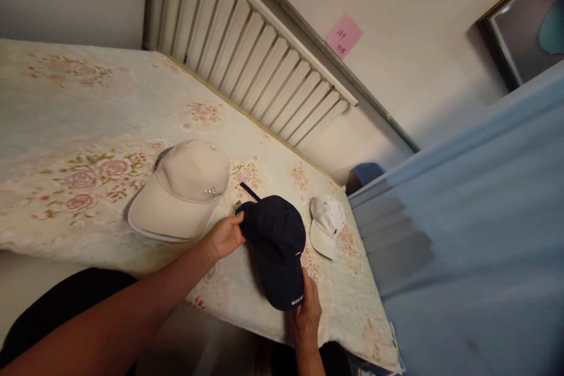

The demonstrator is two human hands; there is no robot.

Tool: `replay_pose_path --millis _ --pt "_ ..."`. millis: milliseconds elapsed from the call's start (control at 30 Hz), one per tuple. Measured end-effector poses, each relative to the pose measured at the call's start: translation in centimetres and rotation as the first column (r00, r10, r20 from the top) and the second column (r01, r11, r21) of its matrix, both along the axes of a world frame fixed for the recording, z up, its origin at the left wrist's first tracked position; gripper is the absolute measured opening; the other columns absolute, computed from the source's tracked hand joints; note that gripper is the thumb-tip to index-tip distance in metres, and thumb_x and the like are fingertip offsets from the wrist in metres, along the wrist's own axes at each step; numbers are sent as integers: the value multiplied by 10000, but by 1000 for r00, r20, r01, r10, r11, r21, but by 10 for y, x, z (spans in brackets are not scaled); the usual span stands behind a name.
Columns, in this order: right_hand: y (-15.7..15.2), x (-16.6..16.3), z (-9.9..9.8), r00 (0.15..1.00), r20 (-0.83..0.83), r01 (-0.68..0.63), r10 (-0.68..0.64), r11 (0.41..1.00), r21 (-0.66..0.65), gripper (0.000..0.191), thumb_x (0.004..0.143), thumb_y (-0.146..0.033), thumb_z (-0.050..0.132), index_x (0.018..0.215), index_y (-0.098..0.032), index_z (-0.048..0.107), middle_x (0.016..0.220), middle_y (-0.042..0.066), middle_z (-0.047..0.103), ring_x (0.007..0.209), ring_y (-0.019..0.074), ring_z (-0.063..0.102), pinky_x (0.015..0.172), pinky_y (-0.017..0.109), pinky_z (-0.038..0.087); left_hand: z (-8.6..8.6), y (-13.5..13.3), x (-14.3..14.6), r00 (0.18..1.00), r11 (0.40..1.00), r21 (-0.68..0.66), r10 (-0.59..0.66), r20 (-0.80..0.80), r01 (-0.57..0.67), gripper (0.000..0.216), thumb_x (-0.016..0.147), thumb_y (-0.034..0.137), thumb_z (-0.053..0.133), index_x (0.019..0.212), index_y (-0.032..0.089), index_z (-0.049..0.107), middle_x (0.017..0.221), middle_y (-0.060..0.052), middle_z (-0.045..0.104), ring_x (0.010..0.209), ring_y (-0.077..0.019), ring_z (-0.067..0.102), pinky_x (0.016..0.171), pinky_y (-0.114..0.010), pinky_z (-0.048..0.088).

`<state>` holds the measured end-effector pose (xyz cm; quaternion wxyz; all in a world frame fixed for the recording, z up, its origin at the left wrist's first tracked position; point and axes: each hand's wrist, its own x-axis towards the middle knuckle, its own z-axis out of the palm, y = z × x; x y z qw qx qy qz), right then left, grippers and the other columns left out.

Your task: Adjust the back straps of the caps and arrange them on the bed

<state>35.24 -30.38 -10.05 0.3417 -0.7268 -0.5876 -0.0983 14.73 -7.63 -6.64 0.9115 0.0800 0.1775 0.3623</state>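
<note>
Dark cloth cap (278, 235), left fingers (237, 220) pinching rear edge (247, 215), right fingers (308, 291) holding curved brim (282, 286)

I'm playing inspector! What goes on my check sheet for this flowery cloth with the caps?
Surface: flower-patterned cloth.
Job's things: dark cap, in both hands; beige cap and white cap lying either side.
Clutter: small bit peeking out behind the beige cap; can't tell what.
Hands: left hand grips the dark cap's back edge; right hand holds its brim.
Cables: nothing seen.
Surroundings: radiator, pink note on the wall, blue curtain.
</note>
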Motion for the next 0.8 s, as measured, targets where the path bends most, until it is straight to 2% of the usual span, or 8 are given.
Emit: replay_pose_path --millis 133,300,433,533,600,800 --pt "-8 -5 -7 999 -36 30 -31 999 -20 497 890 -219 415 1385 -183 421 1343 137 544 1252 253 509 1022 471 445 -4 -3 4 998 1000 -5 -18 -57 17 147 901 119 477 925 143 620 778 -51 737 640 -151 686 594 -259 538" --pt "-17 -6 -26 995 -99 16 -26 995 -96 592 797 -93 393 1381 -176 435 1362 116 544 1274 237 500 1048 466 432 -9 -3 7 995 999 -24 -31 -92 29 115 871 116 532 932 127 629 812 -68 742 676 -157 697 626 -249 548" --pt "-18 -6 -31 964 -223 132 -143 989 -65 534 772 -112 412 1290 -134 540 1293 135 602 1218 242 555 1031 443 451 -10 -3 7 995 1000 -20 -16 -101 14 120 879 143 533 936 131 638 783 -54 742 643 -155 690 609 -251 543" --pt "-12 -10 -21 906 -327 269 -267 962 -41 447 818 -209 437 1226 -96 578 1193 174 656 1101 261 634 958 439 501 -7 -5 7 997 1000 -15 -26 -71 25 156 894 169 519 972 141 651 859 -63 748 721 -163 702 678 -270 551" --pt "-6 -18 -10 889 -352 307 -293 952 -15 430 846 -248 429 1217 -84 571 1161 186 664 1067 259 649 943 439 506 -5 -7 6 998 999 -5 -52 -26 52 201 909 193 497 1024 145 655 944 -76 745 802 -172 704 750 -293 549" --pt "14 -56 27 957 -176 250 -230 963 100 411 898 -258 423 1271 -118 521 1253 183 601 1166 260 577 975 465 470 1 -18 3 972 982 30 -186 140 184 353 927 314 477 1205 138 604 1148 -112 692 1075 -223 635 957 -380 467"
